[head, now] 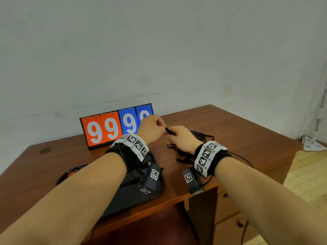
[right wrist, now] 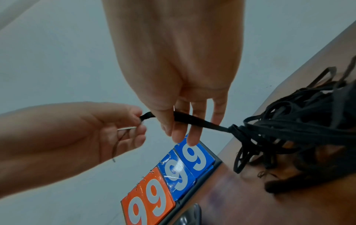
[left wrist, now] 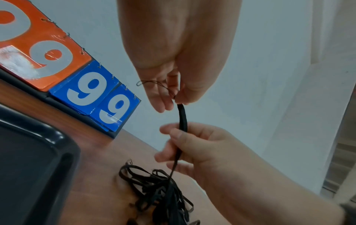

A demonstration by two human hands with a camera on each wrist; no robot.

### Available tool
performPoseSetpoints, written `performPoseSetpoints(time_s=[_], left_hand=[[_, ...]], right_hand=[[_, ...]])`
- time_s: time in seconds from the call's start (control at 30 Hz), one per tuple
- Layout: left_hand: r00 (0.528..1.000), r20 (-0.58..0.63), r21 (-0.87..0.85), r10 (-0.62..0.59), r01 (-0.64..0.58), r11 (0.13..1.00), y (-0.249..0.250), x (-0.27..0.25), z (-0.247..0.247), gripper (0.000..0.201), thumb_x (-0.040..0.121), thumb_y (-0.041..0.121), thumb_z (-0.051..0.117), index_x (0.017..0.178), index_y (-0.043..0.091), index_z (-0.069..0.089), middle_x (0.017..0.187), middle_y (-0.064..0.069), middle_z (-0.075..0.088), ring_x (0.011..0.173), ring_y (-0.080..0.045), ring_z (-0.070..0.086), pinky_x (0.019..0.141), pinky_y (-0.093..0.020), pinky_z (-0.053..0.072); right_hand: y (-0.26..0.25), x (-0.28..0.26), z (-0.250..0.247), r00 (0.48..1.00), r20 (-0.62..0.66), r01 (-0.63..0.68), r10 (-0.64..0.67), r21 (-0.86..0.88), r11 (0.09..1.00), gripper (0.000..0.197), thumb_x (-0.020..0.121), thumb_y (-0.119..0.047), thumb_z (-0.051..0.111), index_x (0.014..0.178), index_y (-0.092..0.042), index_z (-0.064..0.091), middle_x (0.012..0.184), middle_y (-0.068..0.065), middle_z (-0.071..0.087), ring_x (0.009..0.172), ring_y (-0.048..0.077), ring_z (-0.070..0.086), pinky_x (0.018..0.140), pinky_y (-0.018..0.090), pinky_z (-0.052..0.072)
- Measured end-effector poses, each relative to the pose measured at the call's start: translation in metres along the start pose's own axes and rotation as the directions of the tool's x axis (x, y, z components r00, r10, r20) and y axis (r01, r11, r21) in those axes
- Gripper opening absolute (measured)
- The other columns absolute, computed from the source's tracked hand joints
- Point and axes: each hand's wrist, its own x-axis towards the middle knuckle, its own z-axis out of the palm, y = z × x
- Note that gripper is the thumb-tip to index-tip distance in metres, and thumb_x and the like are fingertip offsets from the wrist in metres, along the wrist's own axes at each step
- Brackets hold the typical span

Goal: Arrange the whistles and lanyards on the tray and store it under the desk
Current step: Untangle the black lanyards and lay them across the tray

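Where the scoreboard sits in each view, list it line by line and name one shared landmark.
Head: scoreboard stands centre-left at the desk's back edge, behind the left hand.
Left wrist: scoreboard upper left, tilted.
Right wrist: scoreboard bottom centre.
Shared landmark: the black lanyard held by both hands.

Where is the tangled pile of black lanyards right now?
The lanyard pile lies on the desk, under the right hand, right of the black tray.

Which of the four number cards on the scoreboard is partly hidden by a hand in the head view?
The rightmost blue 9 card: the left hand overlaps its lower part, while the other three show whole.
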Motion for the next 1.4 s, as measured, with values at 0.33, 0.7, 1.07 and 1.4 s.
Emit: performPoseSetpoints(time_s=[0.33,0.7,1.07,1.4], left_hand=[[0.961,-0.206,-0.105,-0.186,0.167,0.98,-0.041,-0.004,-0.042,0.017,0.086,0.005,0.053,0.076,0.015,0.063,0.078,-0.004,0.066,0.079,-0.028,0.068,0.077,-0.045,0.059],[0.881,-0.403,-0.127,-0.247,0.213,0.969,-0.06,-0.008,-0.093,0.016,0.09,0.009,0.051,0.089,0.007,0.067,0.077,-0.009,0.067,0.071,-0.031,0.067,0.062,-0.04,0.057],[0.821,-0.505,-0.089,-0.264,0.255,0.963,-0.072,-0.018,-0.117,0.016,0.091,0.009,0.051,0.092,0.003,0.067,0.085,-0.01,0.068,0.065,-0.021,0.06,0.063,-0.033,0.052],[0.774,-0.544,-0.109,-0.325,0.319,0.942,-0.086,-0.026,-0.129,0.018,0.089,0.01,0.048,0.091,0.007,0.066,0.089,-0.015,0.07,0.082,-0.035,0.068,0.078,-0.042,0.056]], right_hand=[[0.023,-0.006,-0.016,0.982,-0.085,-0.16,0.167,0.09,0.983,0.016,0.098,-0.022,0.054,0.1,-0.017,0.069,0.072,0.002,0.07,0.07,0.013,0.068,0.067,0.027,0.053],[0.036,-0.015,-0.025,0.96,-0.166,-0.206,0.225,0.121,0.971,0.018,0.098,-0.019,0.055,0.105,-0.014,0.071,0.072,0.003,0.068,0.066,0.011,0.066,0.065,0.023,0.049],[0.04,-0.025,-0.031,0.948,-0.172,-0.278,0.268,-0.038,0.96,0.014,0.097,-0.018,0.056,0.098,-0.019,0.069,0.079,-0.001,0.067,0.07,0.013,0.06,0.057,0.02,0.042],[0.043,-0.03,-0.028,0.942,-0.124,-0.322,0.311,-0.08,0.943,0.015,0.098,-0.017,0.055,0.093,-0.02,0.069,0.082,0.001,0.069,0.064,0.015,0.058,0.057,0.024,0.046]])
